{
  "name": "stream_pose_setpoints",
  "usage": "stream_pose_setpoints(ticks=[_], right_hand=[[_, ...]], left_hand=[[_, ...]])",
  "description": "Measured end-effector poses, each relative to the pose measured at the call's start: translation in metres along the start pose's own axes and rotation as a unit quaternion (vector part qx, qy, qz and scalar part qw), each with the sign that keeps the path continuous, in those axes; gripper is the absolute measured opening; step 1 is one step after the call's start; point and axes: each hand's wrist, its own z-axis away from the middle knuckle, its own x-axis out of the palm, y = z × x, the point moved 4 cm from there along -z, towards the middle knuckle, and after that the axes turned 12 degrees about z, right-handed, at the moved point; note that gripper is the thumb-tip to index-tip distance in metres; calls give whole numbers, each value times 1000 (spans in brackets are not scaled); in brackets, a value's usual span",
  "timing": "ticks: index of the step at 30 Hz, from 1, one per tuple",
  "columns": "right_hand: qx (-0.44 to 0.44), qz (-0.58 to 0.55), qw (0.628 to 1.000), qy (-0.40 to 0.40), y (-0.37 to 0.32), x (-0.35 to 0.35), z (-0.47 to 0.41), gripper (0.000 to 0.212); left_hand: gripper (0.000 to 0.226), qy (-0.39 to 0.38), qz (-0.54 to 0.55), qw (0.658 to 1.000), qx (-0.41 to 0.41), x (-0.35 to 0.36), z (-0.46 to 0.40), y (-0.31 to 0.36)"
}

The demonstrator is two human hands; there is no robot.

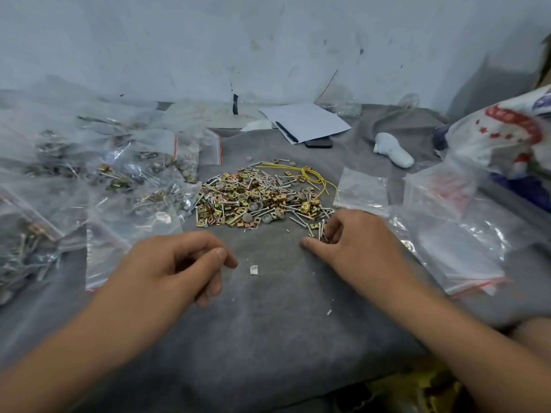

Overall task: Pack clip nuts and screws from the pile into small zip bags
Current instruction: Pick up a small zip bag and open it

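Grey cloth [268, 323] covers the table in the head view, probably so small metal parts stay put instead of rolling away. The pile [256, 201] of brass-coloured clip nuts and silvery screws lies in the middle, a little beyond both hands, with a yellow wire [313, 177] looped over its far right edge.

The right hand [354, 242] rests at the near right corner of the pile. Its grip is curled down over a few screws [319, 232], fingertips gathering them against the thumb; whether any are actually lifted cannot be told. The left hand [176, 263] hovers near the middle of the cloth, loosely curled, thumb close to forefinger, and seems to hold nothing, likely waiting to take parts or a bag.

Empty zip bags [459, 251] lie stacked just right of the right hand, within easy reach for filling. Filled bags [113, 174] are heaped to the left, apart from the empties. White paper [307, 120] with a pen lies at the far side.
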Motion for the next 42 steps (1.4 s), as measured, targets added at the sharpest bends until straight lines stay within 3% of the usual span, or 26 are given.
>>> stream_pose_setpoints(ticks=[6, 10, 17, 23, 25, 27, 29, 31, 33, 39, 40, 42], right_hand=[[8, 52, 999, 15, -3, 1, -10, 14], [-3, 58, 998, 35, -1, -3, -10, 13], [-30, 50, 997, -42, -1, -1, -23, 11], [-70, -5, 997, -44, -1, -4, -19, 11], [-45, -112, 991, -56, -2, -8, -13, 14], [-30, -274, 956, -102, -12, -9, 0, 13], [-47, -406, 896, -175, -36, -4, 23, 12], [-52, -502, 834, -223, -60, 4, 44, 12], [-26, -546, 807, -224, -70, 13, 50, 16], [-75, -469, 847, -241, -66, 5, 40, 18], [-92, -417, 879, -210, -60, 2, 35, 18], [-92, -226, 968, -65, -36, -6, 15, 12]], left_hand=[[30, 15, 22, 1000, -14, 2, 1, -8], [24, 12, 27, 999, -16, 6, -1, -9], [23, 1, 16, 1000, -21, 13, 0, -9], [35, 17, 28, 999, -26, 8, -2, -9], [24, 40, 63, 997, -33, 9, -5, -9], [13, 62, 152, 985, -57, 17, -8, -9], [20, 60, 284, 950, -115, 34, -8, -10], [31, 46, 383, 909, -155, 52, -7, -10], [35, 55, 419, 892, -162, 60, -6, -10], [30, 101, 425, 886, -155, 53, -9, -11], [28, 114, 431, 882, -154, 50, -10, -11], [26, 142, 457, 863, -162, 43, -12, -13]])
